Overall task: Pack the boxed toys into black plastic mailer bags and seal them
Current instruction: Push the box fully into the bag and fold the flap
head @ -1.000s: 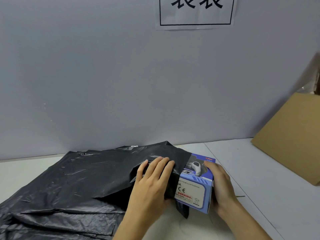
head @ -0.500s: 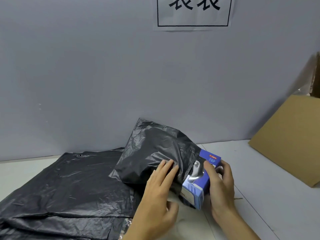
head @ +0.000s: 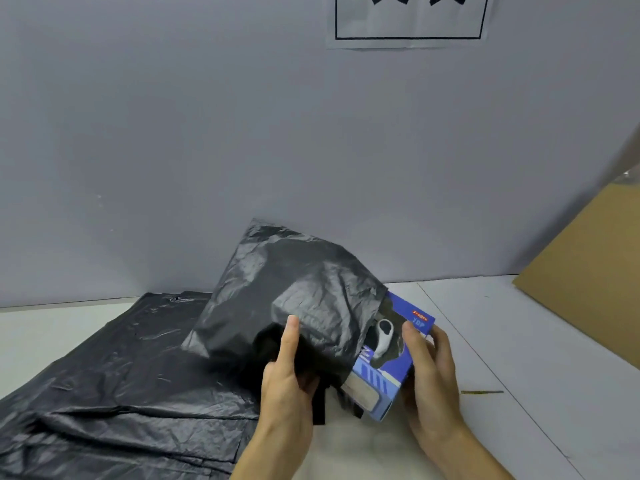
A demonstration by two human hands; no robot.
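— Black, crinkled film: that's the bag [head: 294, 292], puffed up and tilted, its closed corner pointing up toward the wall [head: 173, 133]. Where's the box?

— Box [head: 391, 355] sits partly inside the bag's mouth. Its blue cardboard end sticks out to the right, glossy, with sharp corners, a white curved toy printed on a dark patch and a pale label on the lower face.

— And the hands?

— Left hand [head: 287, 379] grips the bag's lower edge, thumb laid straight up the thin plastic, fingers tucked underneath into the folds. Right hand [head: 429, 372] clasps the exposed end of the box, thumb on the printed face, fingers wrapped round the far side.

— Anything under them?

— Flat pile of more bags [head: 114, 386] spreads left over the table [head: 519, 427], same shiny wrinkled plastic, layered edges showing near the bottom. Table is smooth and white with a thin seam line running diagonally.

— On the right?

— Matt brown carton [head: 588, 282], leaning at an angle, plain flat side. A thin greenish sliver [head: 481, 392] lies on the table near the right wrist. A white paper sign [head: 408, 26] with a black border hangs on the wall above.
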